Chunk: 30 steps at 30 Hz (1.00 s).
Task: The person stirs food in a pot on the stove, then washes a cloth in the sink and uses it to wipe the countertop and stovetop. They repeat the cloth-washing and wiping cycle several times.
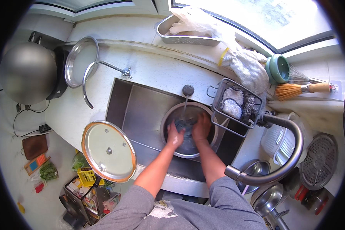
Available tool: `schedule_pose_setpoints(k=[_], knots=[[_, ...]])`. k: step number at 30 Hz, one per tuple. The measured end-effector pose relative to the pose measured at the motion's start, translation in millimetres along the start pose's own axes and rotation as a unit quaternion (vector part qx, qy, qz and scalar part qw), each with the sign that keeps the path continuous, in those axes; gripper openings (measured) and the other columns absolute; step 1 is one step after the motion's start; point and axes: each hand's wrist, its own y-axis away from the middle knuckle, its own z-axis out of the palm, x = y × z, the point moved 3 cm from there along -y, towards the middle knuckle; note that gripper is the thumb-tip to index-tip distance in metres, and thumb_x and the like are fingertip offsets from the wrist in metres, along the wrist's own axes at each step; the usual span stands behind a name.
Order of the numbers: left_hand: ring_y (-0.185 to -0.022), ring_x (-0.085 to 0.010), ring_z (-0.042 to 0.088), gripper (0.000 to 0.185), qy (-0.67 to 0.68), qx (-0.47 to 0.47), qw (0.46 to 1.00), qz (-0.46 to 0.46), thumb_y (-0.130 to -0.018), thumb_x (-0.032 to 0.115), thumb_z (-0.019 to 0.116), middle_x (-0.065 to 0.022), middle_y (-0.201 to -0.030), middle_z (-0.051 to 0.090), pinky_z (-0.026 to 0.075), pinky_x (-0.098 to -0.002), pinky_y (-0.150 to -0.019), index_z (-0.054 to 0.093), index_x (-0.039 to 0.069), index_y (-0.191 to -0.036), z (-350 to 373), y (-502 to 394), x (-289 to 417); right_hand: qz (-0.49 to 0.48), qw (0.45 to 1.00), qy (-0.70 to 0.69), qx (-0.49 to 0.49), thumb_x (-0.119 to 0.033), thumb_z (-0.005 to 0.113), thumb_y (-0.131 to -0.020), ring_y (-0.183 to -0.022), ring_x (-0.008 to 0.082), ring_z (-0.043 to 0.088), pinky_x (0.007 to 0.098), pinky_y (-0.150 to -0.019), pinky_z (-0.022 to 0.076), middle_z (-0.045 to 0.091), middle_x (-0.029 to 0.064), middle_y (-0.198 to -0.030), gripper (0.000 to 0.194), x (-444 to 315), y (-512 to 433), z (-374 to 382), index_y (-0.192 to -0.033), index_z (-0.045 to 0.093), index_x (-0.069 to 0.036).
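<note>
A round metal pot (pixel 164 135) sits in the stainless steel sink (pixel 142 107) with water in it. Both hands are inside the pot. My left hand (pixel 175 133) is at the pot's left side, its thumb and fingers around something bluish and blurred under the water; what it is and whether it is gripped cannot be told. At the right side is my right hand (pixel 201 126), partly under water, its fingertips blurred. Just behind the hands, a thin grey spout or handle with a round end (pixel 188 90) reaches over the pot's far rim.
A wire rack (pixel 233 129) with scouring pads hangs over the sink's right end, beside a thick curved faucet (pixel 297 143). A pressure cooker lid (pixel 109 152) rests at the front left edge. Behind stand a thin curved tap (pixel 87 74) and a metal pan (pixel 82 61).
</note>
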Motion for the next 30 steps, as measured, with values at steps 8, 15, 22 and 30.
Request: schedule_pose_setpoints(k=[8, 15, 22, 30], knots=[[-0.121, -0.0309, 0.056, 0.085, 0.495, -0.088, 0.765, -0.402, -0.096, 0.071, 0.043, -0.017, -0.135, 0.055, 0.047, -0.0432, -0.1, 0.045, 0.0, -0.143, 10.4, 2.1, -12.7, 0.183, 0.901, -0.386, -0.076, -0.034, 0.075, -0.086, -0.103, 0.0378, 0.067, 0.0404, -0.091, 0.0509, 0.068, 0.0254, -0.113, 0.044, -61.2, 52.5, 29.2, -0.116, 0.068, -0.002], [-0.077, -0.024, 0.062, 0.056, 0.316, -0.139, 0.882, -0.322, -0.087, 0.055, 0.074, -0.0087, -0.085, 0.067, 0.051, -0.0392, -0.073, 0.07, 0.001, -0.101, 9.0, -14.7, -1.8, 0.065, 0.983, -0.1, -0.142, -0.024, 0.067, -0.089, -0.104, 0.0384, 0.064, 0.0432, -0.094, 0.0498, 0.068, 0.0199, -0.111, 0.023, -49.5, 39.9, -6.7, -0.101, 0.067, -0.005], [-0.139, -0.0368, 0.042, 0.078, 0.014, -0.068, 0.987, -0.147, -0.098, 0.054, 0.055, -0.0274, -0.154, 0.036, 0.036, -0.0457, -0.113, 0.035, 0.003, -0.153, 16.4, 3.7, -17.9, -0.03, 0.997, 0.05, 0.051, -0.023, 0.067, -0.086, -0.13, 0.0357, 0.048, 0.0474, -0.11, 0.0376, 0.049, 0.019, -0.144, 0.057, -23.0, 22.5, 8.7, -0.139, 0.053, -0.006], [-0.122, -0.0339, 0.059, 0.063, 0.498, -0.163, 0.721, -0.453, -0.099, 0.052, 0.051, -0.0201, -0.13, 0.061, 0.046, -0.0451, -0.105, 0.056, -0.001, -0.133, 11.8, -11.3, -28.0, 0.091, 0.892, -0.439, -0.048, -0.023, 0.077, -0.086, -0.071, 0.0184, 0.064, 0.0369, -0.069, 0.0503, 0.067, 0.0118, -0.074, 0.029, -106.9, 52.2, -40.1, -0.075, 0.063, -0.001]])
